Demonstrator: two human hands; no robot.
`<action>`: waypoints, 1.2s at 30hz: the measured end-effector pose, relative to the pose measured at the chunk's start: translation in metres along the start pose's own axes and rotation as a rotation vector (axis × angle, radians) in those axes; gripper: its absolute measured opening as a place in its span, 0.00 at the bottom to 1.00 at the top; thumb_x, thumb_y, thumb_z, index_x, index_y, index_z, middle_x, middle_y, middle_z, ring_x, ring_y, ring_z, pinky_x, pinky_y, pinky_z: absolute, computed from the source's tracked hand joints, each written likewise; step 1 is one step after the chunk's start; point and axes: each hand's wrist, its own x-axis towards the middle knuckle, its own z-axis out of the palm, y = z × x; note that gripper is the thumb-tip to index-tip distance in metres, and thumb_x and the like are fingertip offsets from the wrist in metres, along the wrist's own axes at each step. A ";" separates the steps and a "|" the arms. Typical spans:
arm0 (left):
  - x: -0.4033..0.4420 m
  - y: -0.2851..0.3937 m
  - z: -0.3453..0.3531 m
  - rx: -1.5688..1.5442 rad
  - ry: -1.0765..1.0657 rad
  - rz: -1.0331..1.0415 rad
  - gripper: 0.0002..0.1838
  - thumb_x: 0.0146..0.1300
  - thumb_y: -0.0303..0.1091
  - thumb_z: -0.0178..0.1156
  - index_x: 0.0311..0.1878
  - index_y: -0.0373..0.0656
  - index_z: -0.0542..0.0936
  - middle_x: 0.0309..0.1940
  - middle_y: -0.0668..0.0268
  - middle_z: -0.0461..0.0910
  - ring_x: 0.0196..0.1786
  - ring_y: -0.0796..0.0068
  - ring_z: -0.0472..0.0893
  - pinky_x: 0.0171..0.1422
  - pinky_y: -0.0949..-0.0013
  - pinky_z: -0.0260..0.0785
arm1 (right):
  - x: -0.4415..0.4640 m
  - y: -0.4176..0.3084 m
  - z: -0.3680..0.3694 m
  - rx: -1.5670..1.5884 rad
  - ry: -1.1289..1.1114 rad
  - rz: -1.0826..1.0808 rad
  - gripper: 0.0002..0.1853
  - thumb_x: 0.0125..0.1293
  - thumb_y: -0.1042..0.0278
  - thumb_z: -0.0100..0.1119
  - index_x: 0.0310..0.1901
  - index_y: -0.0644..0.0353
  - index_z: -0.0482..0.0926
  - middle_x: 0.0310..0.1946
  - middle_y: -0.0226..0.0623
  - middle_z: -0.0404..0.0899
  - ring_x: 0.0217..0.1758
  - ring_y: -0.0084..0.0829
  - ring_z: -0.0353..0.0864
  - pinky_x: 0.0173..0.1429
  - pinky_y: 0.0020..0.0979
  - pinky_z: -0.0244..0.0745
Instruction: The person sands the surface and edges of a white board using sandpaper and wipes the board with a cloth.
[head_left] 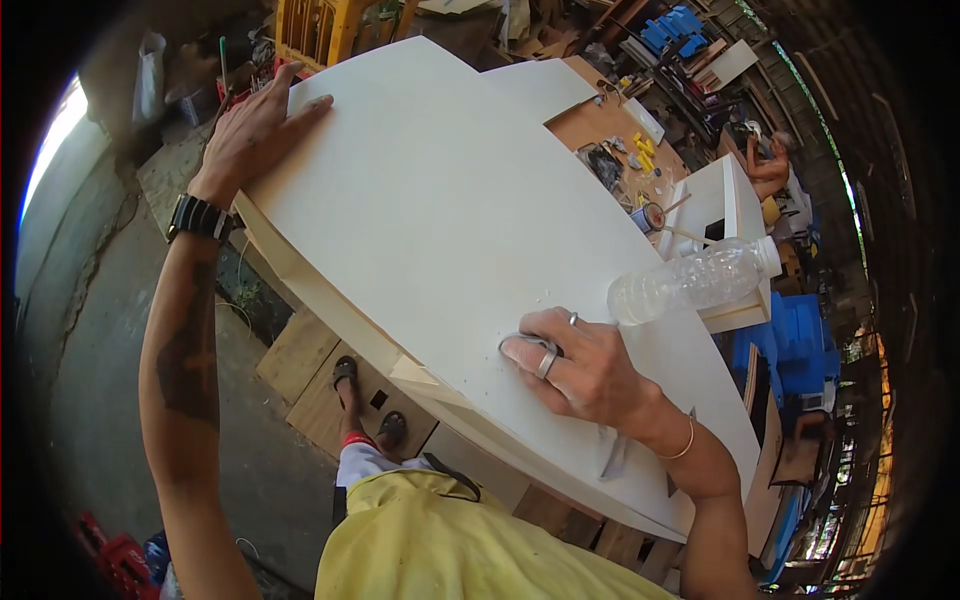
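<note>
A large white panel (430,180) with pale wooden edges lies in front of me. My left hand (255,130) rests on its far left corner, thumb stretched over the white surface and fingers extended along the edge. Lower on the panel, my right hand (585,365) is closed around a small grey piece (510,345) that looks like folded sandpaper, mostly hidden by the fingers. White crumbs are scattered beside it. Under the right wrist lies a thin grey strip (612,455). A clear plastic bottle (690,282) with a white cap lies on its side just beyond the right hand.
Behind the panel, a brown board (600,125) carries yellow items (643,150) and a round can (650,217). A white box-like frame (735,200) stands at the right. Another person (770,165) sits farther back. Blue containers (800,350) are at the right; a yellow crate (315,30) stands at the far left.
</note>
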 end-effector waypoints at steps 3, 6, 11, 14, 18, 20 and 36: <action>0.003 -0.005 0.004 0.027 0.052 0.043 0.35 0.69 0.60 0.52 0.69 0.43 0.65 0.58 0.46 0.78 0.58 0.48 0.79 0.62 0.53 0.70 | -0.007 -0.001 -0.002 0.011 0.023 -0.006 0.10 0.53 0.76 0.67 0.38 0.60 0.80 0.33 0.35 0.74 0.26 0.32 0.78 0.23 0.29 0.72; 0.000 -0.010 0.004 0.027 0.066 0.045 0.36 0.69 0.61 0.52 0.68 0.42 0.66 0.57 0.45 0.79 0.57 0.48 0.80 0.62 0.53 0.71 | 0.004 -0.001 0.005 -0.019 0.039 0.003 0.09 0.54 0.76 0.67 0.37 0.60 0.80 0.33 0.35 0.75 0.28 0.32 0.78 0.23 0.29 0.71; 0.003 -0.010 0.006 0.058 0.049 0.044 0.35 0.70 0.61 0.51 0.65 0.40 0.70 0.59 0.47 0.78 0.60 0.51 0.79 0.65 0.54 0.69 | -0.011 -0.004 -0.008 0.020 0.000 0.031 0.14 0.51 0.81 0.68 0.40 0.59 0.80 0.34 0.37 0.77 0.26 0.34 0.78 0.25 0.31 0.72; 0.001 -0.006 0.002 0.036 -0.039 0.013 0.34 0.70 0.62 0.51 0.67 0.45 0.69 0.61 0.50 0.77 0.63 0.50 0.77 0.66 0.55 0.68 | 0.007 -0.001 0.006 -0.038 0.076 0.016 0.14 0.50 0.80 0.68 0.40 0.58 0.81 0.35 0.37 0.78 0.26 0.34 0.78 0.24 0.31 0.72; 0.004 -0.005 0.001 0.076 -0.032 -0.032 0.32 0.70 0.61 0.51 0.67 0.46 0.69 0.62 0.51 0.77 0.63 0.51 0.77 0.67 0.55 0.68 | -0.006 -0.007 -0.008 -0.030 0.045 0.015 0.06 0.55 0.76 0.66 0.34 0.63 0.79 0.32 0.37 0.75 0.26 0.35 0.76 0.23 0.32 0.70; 0.002 -0.006 -0.005 0.041 -0.003 -0.034 0.34 0.70 0.61 0.50 0.66 0.43 0.69 0.60 0.49 0.78 0.62 0.51 0.78 0.65 0.55 0.69 | 0.004 0.000 -0.001 -0.056 0.026 -0.002 0.10 0.52 0.78 0.68 0.37 0.60 0.80 0.34 0.37 0.77 0.28 0.34 0.78 0.25 0.31 0.72; 0.002 -0.004 0.007 0.066 -0.013 -0.024 0.34 0.70 0.63 0.49 0.66 0.44 0.70 0.56 0.48 0.80 0.58 0.48 0.80 0.63 0.53 0.71 | 0.001 -0.010 -0.002 -0.015 0.044 -0.122 0.13 0.45 0.76 0.66 0.36 0.60 0.81 0.38 0.33 0.79 0.30 0.31 0.79 0.28 0.28 0.74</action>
